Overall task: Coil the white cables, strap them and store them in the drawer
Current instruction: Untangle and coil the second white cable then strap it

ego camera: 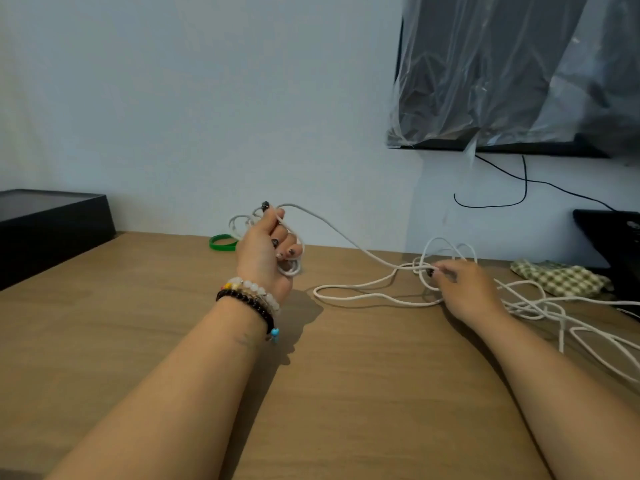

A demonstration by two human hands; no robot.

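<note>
Left hand (265,252) grips coiled white cable (346,237) | right hand (464,289) pinches its loose tangle | on the bench (173,323)

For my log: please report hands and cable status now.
Left hand grips started coil. Right hand pinches white cable on table. Loose tangle remains, not strapped.

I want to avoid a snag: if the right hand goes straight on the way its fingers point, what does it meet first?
Probably the knot of white cable right at the fingers of the right hand, though depth is unclear.
</note>
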